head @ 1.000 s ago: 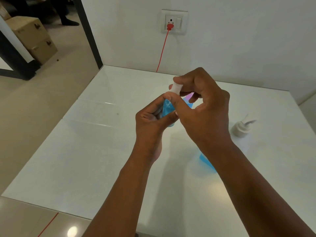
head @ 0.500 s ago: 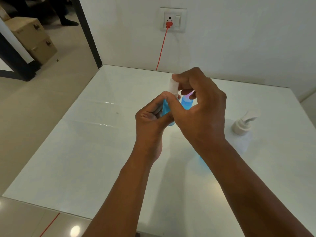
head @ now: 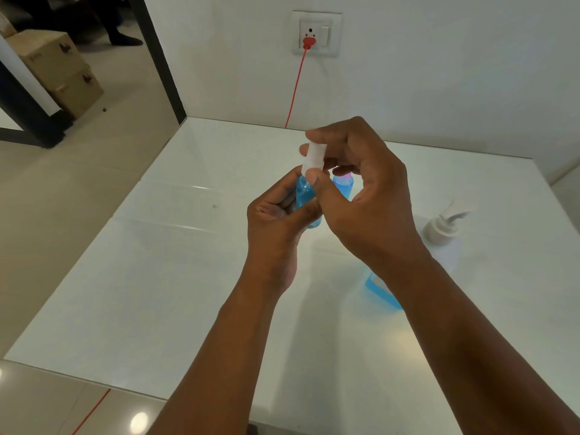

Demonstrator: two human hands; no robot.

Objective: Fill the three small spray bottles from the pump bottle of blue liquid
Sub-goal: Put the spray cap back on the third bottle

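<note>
Centrally, above the middle of the white table (head: 163, 277), a small spray bottle (head: 303, 196) of blue liquid is held upright in the air, its white cap (head: 313, 157) at the top. Left hand (head: 276, 221) wraps curled fingers and thumb round the blue body from the left side; right hand (head: 367, 196) comes from the right with wrist raised, its thumb and forefinger pinching the cap, the other fingers bent above it. Just behind the hands a second spray bottle (head: 343, 183) stands on the table, partly hidden. Right of the right forearm sits the pump bottle (head: 441, 230), its blue base showing under the arm. Bare tabletop stretches left and toward the near edge; the wall closes the far side, with a socket (head: 316, 34) and red cord (head: 296, 86).
</note>
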